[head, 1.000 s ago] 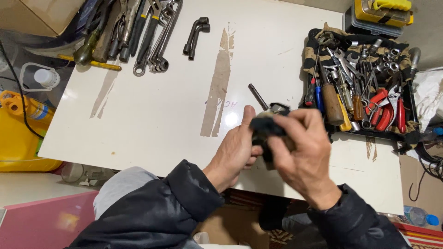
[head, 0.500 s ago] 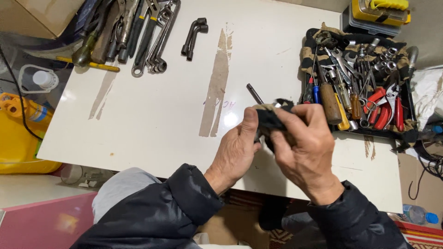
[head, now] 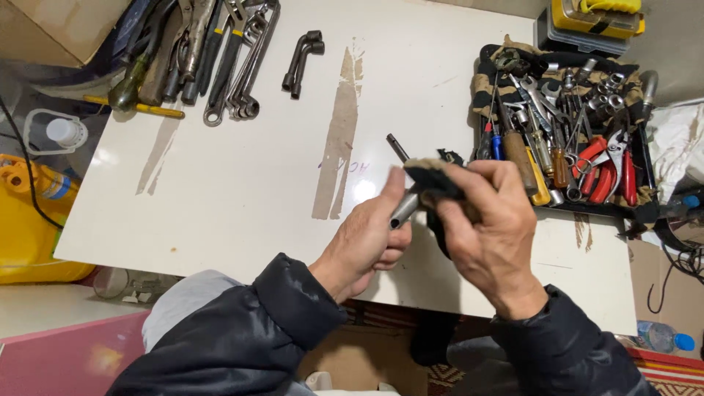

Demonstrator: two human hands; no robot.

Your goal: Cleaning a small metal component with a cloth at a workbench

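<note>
The left hand (head: 367, 238) grips a metal tool (head: 404, 209) by its lower, shiny barrel, fingers curled around it and thumb laid along the top. The tool's dark shaft tip (head: 396, 146) projects up and away from the hands, tilted to the left. The right hand (head: 488, 235) pinches a dark rag (head: 434, 183) against the tool, thumb and fingers pressed together over the cloth; part of the rag hangs down below the hand. Both hands are held just above the near edge of a white board (head: 242, 176), near its right half.

Both forearms are in dark padded sleeves (head: 286, 323).

To the right of the hands, a black tray (head: 653, 213) holds a heap of tools: spanners, sockets, screwdrivers with blue, brown and yellow handles, and red-handled pliers (head: 605, 169). The tray lies just beside the right hand. Above the tray stands a yellow and grey case (head: 590, 22).

At the far left corner of the board lies a pile of spanners (head: 235, 59) and other long tools. A dark angled wrench (head: 299, 62) lies apart from the pile, well away from the hands. A brown strip (head: 339, 139) runs down the board's middle.

Left of the board sits a yellow canister (head: 29, 227).
</note>
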